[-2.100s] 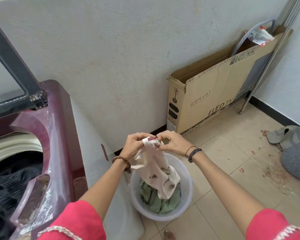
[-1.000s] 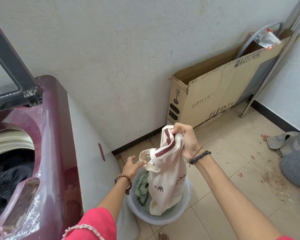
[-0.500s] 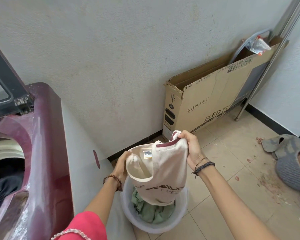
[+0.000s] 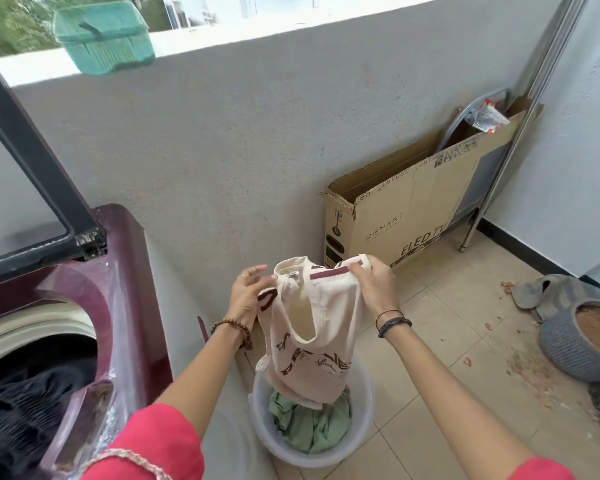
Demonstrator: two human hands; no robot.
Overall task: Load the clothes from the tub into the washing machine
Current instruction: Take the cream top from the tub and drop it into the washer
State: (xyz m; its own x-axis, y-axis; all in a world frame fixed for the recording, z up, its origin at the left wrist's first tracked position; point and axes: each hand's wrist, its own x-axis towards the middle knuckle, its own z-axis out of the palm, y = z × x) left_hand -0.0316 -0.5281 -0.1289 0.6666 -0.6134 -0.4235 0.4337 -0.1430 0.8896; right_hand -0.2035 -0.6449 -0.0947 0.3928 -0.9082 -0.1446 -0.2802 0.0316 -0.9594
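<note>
The cream shirt (image 4: pixel 312 327) is now lifted higher above the tub (image 4: pixel 361 441), opened out. It is gripped by the right hand (image 4: pixel 373 285) and left hand (image 4: pixel 248 296). Next, it can be dropped in the washer (image 4: pixel 125 306).

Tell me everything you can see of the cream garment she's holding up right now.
The cream garment looks like a soft knit top with a maroon band at its upper edge, a small label inside the neck, and dark brown lettering lower down. It hangs upright and crumpled over the white tub, its lower end reaching the green clothes there. The right hand grips the banded top edge; the left hand holds its left side.
</note>
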